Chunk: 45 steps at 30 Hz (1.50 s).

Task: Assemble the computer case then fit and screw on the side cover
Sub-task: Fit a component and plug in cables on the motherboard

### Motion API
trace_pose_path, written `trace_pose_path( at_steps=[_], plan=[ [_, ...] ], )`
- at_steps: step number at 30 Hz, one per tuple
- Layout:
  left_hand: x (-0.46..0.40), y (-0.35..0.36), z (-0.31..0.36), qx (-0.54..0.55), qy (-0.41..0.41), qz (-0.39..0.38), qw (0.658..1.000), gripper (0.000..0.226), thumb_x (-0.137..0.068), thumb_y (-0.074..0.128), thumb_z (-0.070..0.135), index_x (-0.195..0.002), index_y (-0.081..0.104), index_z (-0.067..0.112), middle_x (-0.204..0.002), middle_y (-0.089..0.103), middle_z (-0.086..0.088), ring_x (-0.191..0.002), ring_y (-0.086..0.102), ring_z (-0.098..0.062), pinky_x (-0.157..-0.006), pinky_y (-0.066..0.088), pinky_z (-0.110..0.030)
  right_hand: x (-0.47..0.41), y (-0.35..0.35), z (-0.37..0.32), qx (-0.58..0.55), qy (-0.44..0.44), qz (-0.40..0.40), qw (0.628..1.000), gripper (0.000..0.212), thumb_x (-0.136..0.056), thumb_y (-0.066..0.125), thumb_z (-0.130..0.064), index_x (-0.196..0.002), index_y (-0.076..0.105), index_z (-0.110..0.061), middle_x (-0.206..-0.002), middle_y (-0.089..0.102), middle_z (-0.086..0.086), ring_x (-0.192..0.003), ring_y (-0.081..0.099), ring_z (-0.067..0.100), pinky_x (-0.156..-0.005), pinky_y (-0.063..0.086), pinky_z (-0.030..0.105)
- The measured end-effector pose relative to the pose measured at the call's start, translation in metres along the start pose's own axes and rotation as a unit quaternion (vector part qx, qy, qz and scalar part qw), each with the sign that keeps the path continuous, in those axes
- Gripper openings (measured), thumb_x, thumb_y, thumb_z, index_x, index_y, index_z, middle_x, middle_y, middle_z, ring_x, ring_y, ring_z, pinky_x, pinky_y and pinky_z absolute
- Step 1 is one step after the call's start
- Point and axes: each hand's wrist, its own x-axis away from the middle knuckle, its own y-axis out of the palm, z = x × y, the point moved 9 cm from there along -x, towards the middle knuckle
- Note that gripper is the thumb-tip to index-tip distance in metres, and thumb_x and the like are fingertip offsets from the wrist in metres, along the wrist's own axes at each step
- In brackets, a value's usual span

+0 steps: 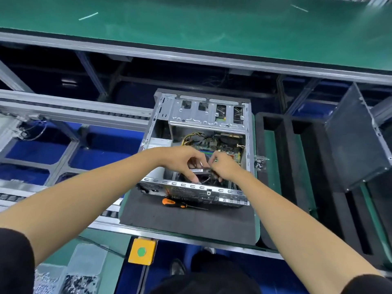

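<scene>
- On a dark foam mat at the middle of the workbench, an open computer case lies on its side, its uncovered side facing up, its long axis running away from the viewer.
- Both bare arms reach forward into the near half of the case, where the hands meet over a dark fan-like part (too shadowed to name with confidence).
- Left hand: fingers curled downward, tips at or on the dark part; it appears to pinch or steady it, though the exact contact is hidden.
- Right hand: fingers curled tight around something small with a green glint at the thumb; what it grips cannot be told.
- An orange-handled screwdriver lies untouched on the mat, just in front of the case's near wall, shaft pointing right.
- Side cover: a dark flat panel, likely this, stands tilted in a slotted foam rack well to the right of the case, apart from both hands.
- Judgement: internal fitting seems not yet finished. The cover lies to the right, so the right hand is the nearer one to fetch it; the screwdriver sits nearer the left hand, close below both wrists.
- A yellow box with a green button is mounted at the bench's near edge.
</scene>
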Motion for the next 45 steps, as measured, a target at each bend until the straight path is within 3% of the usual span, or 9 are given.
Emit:
trace_pose_path(
  at_steps=[5,17,22,30,35,37,41,44,45],
  plan=[
    [-0.016,0.015,-0.015,0.073,-0.040,-0.066,0.994,0.051,-0.073,0.091,0.037,-0.113,0.060,0.038,-0.115,0.065,0.005,-0.107,0.063,-0.010,-0.099,0.053,-0.039,-0.011,0.000,-0.013,0.128,-0.012,-0.058,0.990,0.012,-0.094,0.041,-0.016,-0.098,0.052,-0.015,-0.080,0.073,0.013,-0.057,0.070,0.030,-0.067,0.056,0.046],
    [-0.036,0.013,-0.031,0.126,-0.053,-0.115,0.984,0.050,-0.072,0.092,0.028,-0.109,0.058,0.026,-0.102,0.075,0.003,-0.096,0.072,-0.022,-0.094,0.056,-0.047,-0.038,-0.004,-0.005,0.131,-0.007,-0.082,0.988,0.004,-0.084,0.052,-0.023,-0.083,0.056,-0.022,-0.064,0.073,-0.002,-0.049,0.069,0.019,-0.060,0.048,0.027],
    [-0.047,0.005,-0.031,0.174,-0.039,-0.124,0.976,0.051,-0.073,0.092,0.020,-0.112,0.059,0.021,-0.101,0.077,-0.001,-0.091,0.075,-0.020,-0.086,0.060,-0.036,-0.052,-0.019,-0.008,0.161,-0.013,0.007,0.987,0.008,-0.079,0.053,-0.016,-0.080,0.049,-0.023,-0.074,0.065,-0.001,-0.066,0.065,0.024,-0.064,0.044,0.031],
    [-0.053,0.018,-0.022,0.156,0.003,-0.193,0.969,0.049,-0.074,0.091,0.022,-0.109,0.057,0.020,-0.098,0.075,0.000,-0.092,0.073,-0.030,-0.085,0.060,-0.049,-0.059,-0.015,0.001,0.190,-0.005,0.013,0.982,0.010,-0.084,0.055,-0.022,-0.092,0.050,-0.026,-0.079,0.061,-0.004,-0.072,0.056,0.021,-0.060,0.033,0.033],
    [-0.045,0.032,-0.021,0.126,0.009,-0.233,0.964,0.051,-0.074,0.091,0.030,-0.110,0.055,0.025,-0.108,0.068,0.000,-0.099,0.069,-0.028,-0.083,0.059,-0.054,-0.062,-0.008,0.009,0.126,0.019,-0.017,0.992,0.016,-0.084,0.061,-0.016,-0.090,0.047,-0.020,-0.082,0.063,0.006,-0.069,0.056,0.025,-0.062,0.042,0.036],
    [-0.042,0.040,-0.018,0.148,0.005,-0.250,0.957,0.049,-0.079,0.088,0.026,-0.117,0.056,0.023,-0.119,0.065,-0.004,-0.107,0.068,-0.026,-0.085,0.058,-0.057,-0.063,-0.004,0.014,0.072,0.046,-0.033,0.996,0.020,-0.085,0.060,-0.013,-0.099,0.047,-0.017,-0.081,0.060,0.009,-0.062,0.051,0.023,-0.057,0.039,0.034],
    [-0.039,0.047,-0.017,0.169,0.000,-0.288,0.943,0.036,-0.091,0.075,0.020,-0.122,0.057,0.020,-0.130,0.059,-0.008,-0.107,0.067,-0.020,-0.080,0.062,-0.046,-0.057,0.003,0.025,0.000,0.135,-0.087,0.987,0.069,-0.088,0.059,-0.013,-0.149,0.025,-0.012,-0.081,0.059,0.013,-0.048,0.050,0.020,-0.043,0.035,0.025],
    [-0.037,0.053,-0.017,0.191,-0.004,-0.306,0.933,0.025,-0.098,0.066,0.014,-0.121,0.063,0.024,-0.131,0.061,-0.006,-0.094,0.065,-0.003,-0.077,0.062,-0.032,-0.053,0.005,0.028,-0.032,0.163,-0.110,0.980,0.011,-0.090,0.053,-0.008,-0.098,0.057,-0.002,-0.066,0.059,0.015,-0.037,0.049,0.018,-0.044,0.039,0.025],
    [-0.039,0.054,-0.017,0.191,-0.001,-0.303,0.934,0.027,-0.098,0.065,0.011,-0.123,0.063,0.021,-0.130,0.062,-0.008,-0.091,0.066,0.000,-0.077,0.061,-0.030,-0.050,0.003,0.028,-0.040,0.167,-0.112,0.979,0.011,-0.091,0.051,-0.006,-0.083,0.056,-0.001,-0.062,0.059,0.014,-0.037,0.048,0.018,-0.043,0.041,0.025]
  ],
)
